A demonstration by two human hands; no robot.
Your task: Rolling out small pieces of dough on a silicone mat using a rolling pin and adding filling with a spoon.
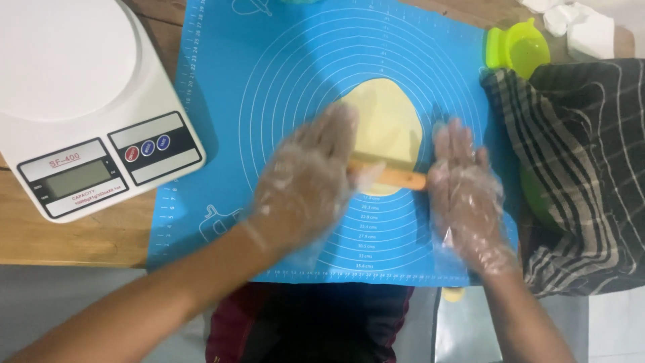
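a thin orange wooden rolling pin point(396, 177) is pressed under the flat, open palms of the plastic-gloved left hand point(306, 181) and right hand point(467, 195), over the pale yellow dough disc point(386, 124) between them, which could be torn by uneven pressure.

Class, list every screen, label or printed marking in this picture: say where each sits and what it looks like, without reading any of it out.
Scale screen: front left of the white kitchen scale, grey rectangle.
Scale buttons: right of the screen, one red and two blue rounds.
Mat markings: white rings and rulers on the blue mat, under the dough.
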